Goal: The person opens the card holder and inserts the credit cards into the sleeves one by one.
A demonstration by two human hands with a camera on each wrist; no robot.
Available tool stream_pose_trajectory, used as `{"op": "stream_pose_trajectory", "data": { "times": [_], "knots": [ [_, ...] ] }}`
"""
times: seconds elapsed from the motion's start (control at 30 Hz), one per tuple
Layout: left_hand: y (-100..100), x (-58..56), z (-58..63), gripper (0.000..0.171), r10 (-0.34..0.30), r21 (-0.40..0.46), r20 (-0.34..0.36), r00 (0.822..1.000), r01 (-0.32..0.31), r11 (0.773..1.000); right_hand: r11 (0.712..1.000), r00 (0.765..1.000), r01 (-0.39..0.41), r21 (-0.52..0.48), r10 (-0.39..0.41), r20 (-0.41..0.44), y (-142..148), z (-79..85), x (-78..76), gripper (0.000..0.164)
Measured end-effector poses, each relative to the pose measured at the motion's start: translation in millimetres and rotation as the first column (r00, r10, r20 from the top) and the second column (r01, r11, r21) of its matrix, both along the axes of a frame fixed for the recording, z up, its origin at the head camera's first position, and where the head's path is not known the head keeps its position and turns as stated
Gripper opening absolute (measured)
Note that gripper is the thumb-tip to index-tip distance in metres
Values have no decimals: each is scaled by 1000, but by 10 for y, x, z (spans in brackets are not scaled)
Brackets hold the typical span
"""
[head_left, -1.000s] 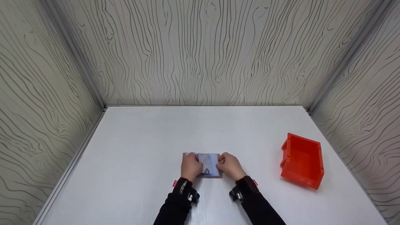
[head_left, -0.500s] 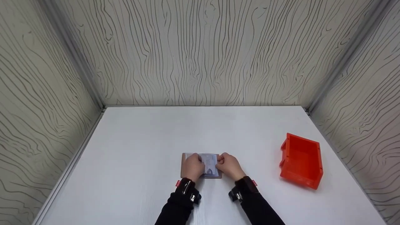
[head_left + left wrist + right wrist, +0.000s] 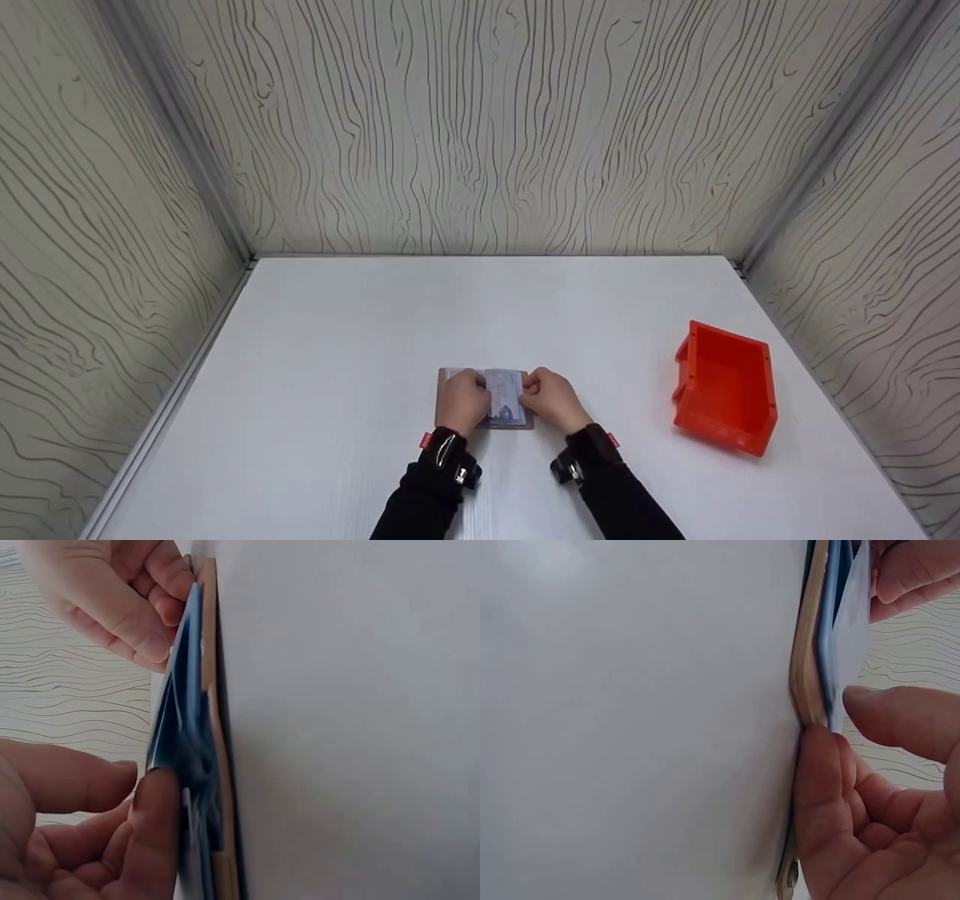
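Note:
A flat brown-edged wallet-like holder [image 3: 441, 405] lies spread on the table, with blue layers [image 3: 196, 712] inside. On its right half shows a pale blue printed sheet [image 3: 504, 394]; its exact kind cannot be told. My left hand [image 3: 463, 401] covers much of the left half, thumb and forefinger pinching the raised edge of the sheet beside a gaping blue fold. At the right edge, my right hand [image 3: 553, 399] pinches the holder and sheet, thumb above and curled fingers by the brown edge. A small metal snap [image 3: 793, 874] shows below those fingers.
To the right stands a red plastic bin [image 3: 726, 390], tilted in view, its inside facing me. The white table [image 3: 360, 322] is bounded by wood-patterned panels [image 3: 480, 127] at the back and both sides.
My left hand has shifted slightly right over the holder, uncovering more of its left edge. The printed sheet's visible part has narrowed and sits a bit further right. My right hand has barely moved.

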State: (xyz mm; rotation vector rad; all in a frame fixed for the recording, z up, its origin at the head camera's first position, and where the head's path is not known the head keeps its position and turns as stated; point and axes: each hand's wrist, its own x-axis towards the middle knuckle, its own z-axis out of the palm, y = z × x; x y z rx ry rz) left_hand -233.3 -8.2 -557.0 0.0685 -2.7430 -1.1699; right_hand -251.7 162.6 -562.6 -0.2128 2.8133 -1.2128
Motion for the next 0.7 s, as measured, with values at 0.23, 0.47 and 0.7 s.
{"op": "stream_pose_trajectory", "data": {
  "times": [0.23,0.47,0.7],
  "knots": [
    [-31,-8,-21,7,24,18,-88,996,-22,1000,1000,1000,0,-27,0,13,7,-2,5,17],
    [-161,-4,18,12,70,91,-53,996,-65,994,999,999,16,-34,-15,38,6,3,1,18],
    [-342,17,20,11,112,127,-67,991,-103,987,999,998,17,-44,-14,54,5,-1,-2,18]
  ]
}}
